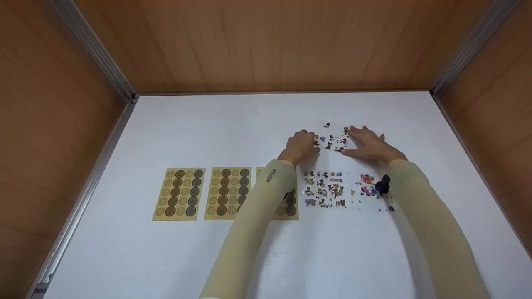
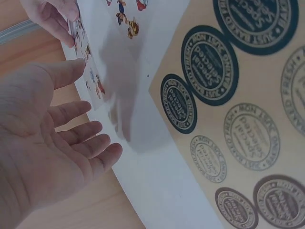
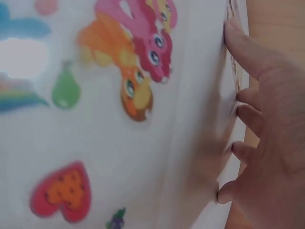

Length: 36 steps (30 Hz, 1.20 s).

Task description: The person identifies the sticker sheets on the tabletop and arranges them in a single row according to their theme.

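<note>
A clear sheet of small cartoon stickers (image 1: 331,138) lies toward the back right of the table, between both hands. At its left edge is my left hand (image 1: 300,146), fingers loosely bent; in the left wrist view the palm of the left hand (image 2: 43,129) shows, with the thumb tip close by the sheet. On the sheet's right side rests my right hand (image 1: 369,146), fingers spread. The right wrist view has the right hand's fingertips (image 3: 225,193) touching down at the sheet, and pony stickers (image 3: 136,90) nearer the camera.
In front of the hands lie a sheet of cartoon stickers (image 1: 322,191) and a pony sticker sheet (image 1: 368,185), partly under the right wrist. Three kraft sheets of round labels, the leftmost label sheet (image 1: 178,194) fully visible, stand in a row leftward. Wooden walls (image 1: 266,45) enclose the white table (image 1: 199,133).
</note>
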Available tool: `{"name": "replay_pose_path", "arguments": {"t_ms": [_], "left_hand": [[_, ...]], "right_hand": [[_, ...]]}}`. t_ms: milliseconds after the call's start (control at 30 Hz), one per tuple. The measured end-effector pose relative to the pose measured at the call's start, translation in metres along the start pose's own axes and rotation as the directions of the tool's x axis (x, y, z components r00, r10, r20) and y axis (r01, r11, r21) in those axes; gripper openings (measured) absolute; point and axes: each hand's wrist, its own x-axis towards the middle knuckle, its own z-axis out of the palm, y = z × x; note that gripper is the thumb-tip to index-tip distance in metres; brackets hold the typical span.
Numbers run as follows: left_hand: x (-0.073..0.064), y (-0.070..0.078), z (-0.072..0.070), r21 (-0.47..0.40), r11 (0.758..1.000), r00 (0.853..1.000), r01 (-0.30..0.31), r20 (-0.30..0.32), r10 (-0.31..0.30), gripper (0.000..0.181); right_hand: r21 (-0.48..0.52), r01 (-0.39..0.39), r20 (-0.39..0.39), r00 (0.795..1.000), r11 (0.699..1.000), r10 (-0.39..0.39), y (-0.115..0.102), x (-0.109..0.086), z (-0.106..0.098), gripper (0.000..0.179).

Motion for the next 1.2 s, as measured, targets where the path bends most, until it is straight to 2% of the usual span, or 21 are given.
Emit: {"name": "replay_pose_path", "arguments": {"t_ms": [133, 233, 300, 433, 533, 733, 833, 967, 1200], "left_hand": [[-0.002, -0.003, 0.001, -0.027, 1.0, 1.0, 0.006, 0.014, -0.006, 0.045], [-0.005, -0.007, 0.001, -0.047, 0.999, 1.0, 0.014, 0.027, -0.013, 0.059], [-0.007, -0.011, 0.001, -0.07, 0.997, 0.998, 0.029, 0.056, -0.025, 0.071], [-0.01, -0.018, 0.002, -0.083, 0.996, 0.994, 0.03, 0.106, -0.021, 0.092], [-0.01, -0.021, 0.003, -0.068, 0.998, 0.994, 0.019, 0.11, -0.011, 0.101], [-0.006, -0.023, 0.005, -0.03, 0.999, 0.993, 0.014, 0.115, -0.011, 0.113], [-0.004, -0.023, 0.008, -0.009, 1.0, 0.993, -0.001, 0.116, 0.002, 0.119], [-0.003, -0.021, 0.012, 0.019, 1.0, 0.994, -0.001, 0.113, -0.001, 0.124], [-0.004, -0.02, 0.015, 0.048, 0.999, 0.993, 0.015, 0.112, -0.02, 0.126]], "right_hand": [[0.018, -0.009, 0.059, 0.998, 1.0, 0.007, 0.001, 0.001, -0.004, 0.096], [0.026, -0.009, 0.105, 0.994, 1.0, 0.006, 0.001, 0.001, -0.006, 0.097], [0.026, -0.001, 0.13, 0.991, 1.0, -0.002, 0.001, 0.001, -0.007, 0.098], [0.067, 0.036, 0.132, 0.99, 0.997, -0.045, -0.001, 0.0, -0.006, 0.094], [0.082, 0.063, 0.115, 0.991, 0.995, -0.072, -0.003, 0.0, -0.005, 0.092], [0.048, 0.033, 0.162, 0.986, 0.998, -0.04, -0.009, -0.003, -0.002, 0.097], [0.044, 0.011, 0.177, 0.984, 0.999, -0.019, -0.009, -0.008, -0.001, 0.095], [0.057, 0.016, 0.18, 0.983, 0.998, -0.026, -0.007, -0.011, 0.001, 0.092], [0.079, 0.034, 0.165, 0.985, 0.996, -0.047, -0.007, -0.012, 0.004, 0.097]]}}
